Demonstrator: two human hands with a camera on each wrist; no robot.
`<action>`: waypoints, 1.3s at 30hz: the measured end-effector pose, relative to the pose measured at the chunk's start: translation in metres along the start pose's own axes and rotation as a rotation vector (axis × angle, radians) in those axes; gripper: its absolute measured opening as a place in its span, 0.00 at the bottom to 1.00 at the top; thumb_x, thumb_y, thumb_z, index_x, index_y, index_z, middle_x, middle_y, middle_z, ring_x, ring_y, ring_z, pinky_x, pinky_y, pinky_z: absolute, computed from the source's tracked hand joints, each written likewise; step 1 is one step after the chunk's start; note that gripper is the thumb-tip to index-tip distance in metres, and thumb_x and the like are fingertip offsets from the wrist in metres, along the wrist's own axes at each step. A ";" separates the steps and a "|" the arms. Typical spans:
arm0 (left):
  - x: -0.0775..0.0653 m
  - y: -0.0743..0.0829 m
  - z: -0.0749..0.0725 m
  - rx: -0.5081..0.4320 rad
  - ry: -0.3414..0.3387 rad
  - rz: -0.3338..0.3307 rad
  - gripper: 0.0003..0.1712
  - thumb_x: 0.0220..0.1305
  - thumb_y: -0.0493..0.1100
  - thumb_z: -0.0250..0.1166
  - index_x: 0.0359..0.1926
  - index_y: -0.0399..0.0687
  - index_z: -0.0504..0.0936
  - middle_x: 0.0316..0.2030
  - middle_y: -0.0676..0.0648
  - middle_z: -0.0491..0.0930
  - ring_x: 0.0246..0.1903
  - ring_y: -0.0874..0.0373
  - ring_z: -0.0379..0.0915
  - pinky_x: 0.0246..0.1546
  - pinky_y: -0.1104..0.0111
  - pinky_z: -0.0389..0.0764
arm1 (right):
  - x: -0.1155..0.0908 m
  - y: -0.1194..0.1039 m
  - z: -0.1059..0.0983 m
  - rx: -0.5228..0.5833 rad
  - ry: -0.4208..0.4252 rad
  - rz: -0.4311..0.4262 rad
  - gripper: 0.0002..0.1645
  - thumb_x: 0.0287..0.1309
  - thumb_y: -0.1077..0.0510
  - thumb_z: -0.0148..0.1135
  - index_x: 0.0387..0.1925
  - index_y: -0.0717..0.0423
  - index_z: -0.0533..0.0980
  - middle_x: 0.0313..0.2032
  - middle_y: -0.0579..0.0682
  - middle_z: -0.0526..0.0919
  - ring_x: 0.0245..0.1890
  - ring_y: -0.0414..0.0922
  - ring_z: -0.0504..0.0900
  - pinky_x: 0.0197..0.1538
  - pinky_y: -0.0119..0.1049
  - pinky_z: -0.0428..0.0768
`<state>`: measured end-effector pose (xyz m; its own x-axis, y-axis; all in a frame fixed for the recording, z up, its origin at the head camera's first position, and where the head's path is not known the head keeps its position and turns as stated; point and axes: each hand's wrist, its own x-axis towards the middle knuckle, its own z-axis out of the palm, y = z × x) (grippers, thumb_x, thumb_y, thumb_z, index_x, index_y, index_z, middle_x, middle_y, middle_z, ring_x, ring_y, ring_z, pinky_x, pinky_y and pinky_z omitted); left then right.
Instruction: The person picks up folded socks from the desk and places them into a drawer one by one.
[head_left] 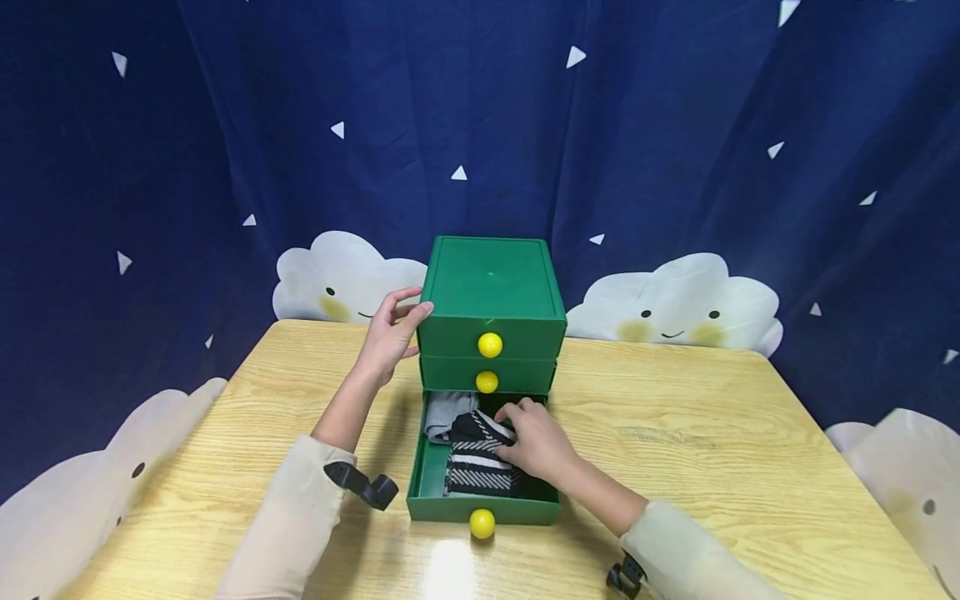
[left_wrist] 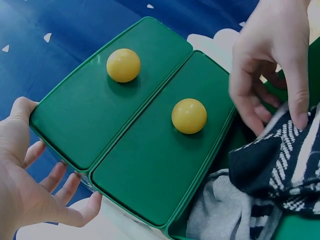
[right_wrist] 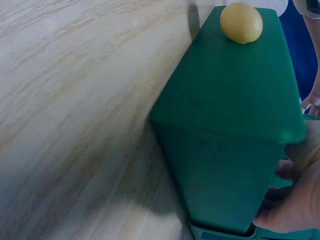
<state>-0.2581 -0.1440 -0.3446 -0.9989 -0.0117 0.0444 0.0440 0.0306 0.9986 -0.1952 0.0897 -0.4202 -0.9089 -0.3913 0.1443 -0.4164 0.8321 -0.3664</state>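
Observation:
A small green drawer cabinet [head_left: 491, 279] has its bottom drawer [head_left: 427, 487] pulled out. Inside lies a folded black sock with white stripes [head_left: 480, 467], and behind it a grey sock [head_left: 446, 412] with dark bands. My right hand [head_left: 538, 442] reaches into the drawer and pinches the striped sock's upper edge between thumb and fingers. In the left wrist view the thumb of that right hand [left_wrist: 275, 55] lies against the striped knit. My left hand [head_left: 390, 333] rests at the cabinet's left side, fingers spread along the wall and thumb by the top front corner.
Two closed drawers with yellow knobs [head_left: 490, 345] sit above the pulled-out one, whose own yellow knob [head_left: 482, 523] faces the table's front. The wooden table [head_left: 675, 433] extends to both sides. Behind it hangs a dark blue curtain [head_left: 375, 108] with white clouds.

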 end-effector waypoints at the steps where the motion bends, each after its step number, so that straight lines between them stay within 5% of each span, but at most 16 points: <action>1: 0.000 0.000 0.000 0.001 0.000 0.003 0.30 0.64 0.55 0.58 0.65 0.57 0.63 0.63 0.41 0.63 0.62 0.45 0.62 0.56 0.41 0.68 | 0.000 0.000 0.000 -0.003 0.002 -0.010 0.21 0.41 0.54 0.75 0.39 0.55 0.78 0.33 0.50 0.75 0.35 0.46 0.72 0.38 0.40 0.74; 7: -0.002 0.001 -0.001 0.004 0.000 0.008 0.31 0.64 0.55 0.58 0.65 0.56 0.62 0.63 0.40 0.62 0.63 0.44 0.61 0.56 0.41 0.68 | -0.003 0.002 0.000 0.069 0.000 0.008 0.16 0.45 0.54 0.72 0.38 0.52 0.79 0.33 0.49 0.76 0.30 0.42 0.68 0.34 0.36 0.70; 12: -0.001 0.001 0.000 0.003 -0.001 0.007 0.31 0.64 0.55 0.58 0.65 0.56 0.62 0.63 0.41 0.62 0.63 0.45 0.61 0.56 0.41 0.68 | -0.011 -0.002 -0.008 0.247 -0.006 0.064 0.12 0.49 0.55 0.69 0.37 0.52 0.79 0.34 0.49 0.77 0.28 0.40 0.69 0.32 0.32 0.70; 18: -0.001 0.001 0.000 0.002 -0.003 0.008 0.30 0.64 0.55 0.58 0.65 0.56 0.62 0.63 0.41 0.62 0.62 0.45 0.62 0.56 0.41 0.68 | -0.032 -0.012 -0.025 0.503 -0.095 0.089 0.11 0.52 0.56 0.67 0.37 0.55 0.78 0.30 0.45 0.79 0.28 0.41 0.73 0.30 0.28 0.73; 28: -0.001 0.000 -0.001 0.001 0.000 0.005 0.30 0.64 0.55 0.58 0.65 0.56 0.63 0.63 0.40 0.63 0.62 0.45 0.62 0.56 0.42 0.68 | -0.066 -0.032 -0.029 0.654 -0.209 0.048 0.13 0.51 0.55 0.68 0.35 0.59 0.78 0.24 0.45 0.77 0.18 0.33 0.69 0.22 0.26 0.70; 34: 0.000 0.001 0.000 -0.001 0.002 0.011 0.30 0.64 0.54 0.58 0.65 0.56 0.63 0.63 0.40 0.63 0.62 0.44 0.62 0.56 0.41 0.68 | -0.079 -0.034 -0.010 0.634 -0.216 0.028 0.11 0.51 0.55 0.68 0.34 0.55 0.77 0.23 0.42 0.77 0.17 0.32 0.68 0.20 0.25 0.69; 39: 0.000 0.001 0.001 0.003 0.005 0.015 0.30 0.64 0.54 0.58 0.65 0.55 0.63 0.63 0.40 0.63 0.62 0.44 0.61 0.56 0.40 0.68 | -0.086 -0.037 0.002 0.386 -0.137 -0.079 0.09 0.52 0.55 0.68 0.35 0.48 0.76 0.24 0.36 0.77 0.21 0.28 0.70 0.25 0.23 0.71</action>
<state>-0.2576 -0.1432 -0.3439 -0.9981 -0.0161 0.0594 0.0588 0.0337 0.9977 -0.1018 0.0920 -0.4212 -0.8521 -0.5184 0.0714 -0.4217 0.5995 -0.6802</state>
